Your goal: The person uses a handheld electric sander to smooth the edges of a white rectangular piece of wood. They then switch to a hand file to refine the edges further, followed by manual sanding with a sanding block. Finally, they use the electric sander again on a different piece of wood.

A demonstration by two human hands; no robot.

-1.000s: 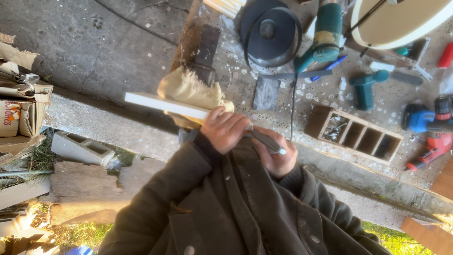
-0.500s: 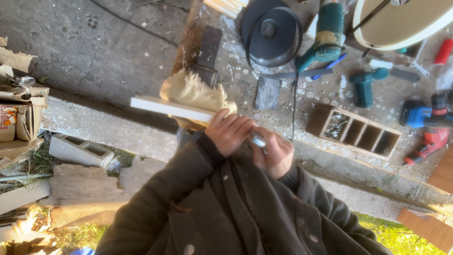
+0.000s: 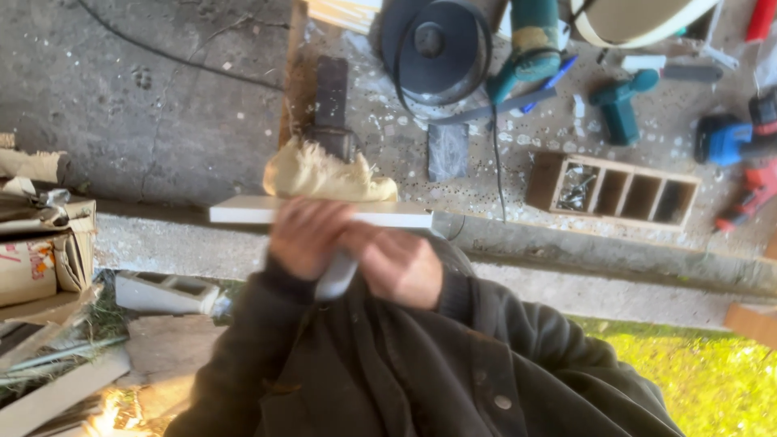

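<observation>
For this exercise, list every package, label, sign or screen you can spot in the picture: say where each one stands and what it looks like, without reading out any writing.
Cardboard box: far left edge, on the ground; brown, boxy, torn open flaps, with a red printed patch on its side.
No signs or screens show.

Soft daylight falls evenly on the concrete floor [image 3: 162, 97], sunlit grass [image 3: 712, 372] glares bright at lower right, and motion blur smears both hands [image 3: 356, 251].
</observation>
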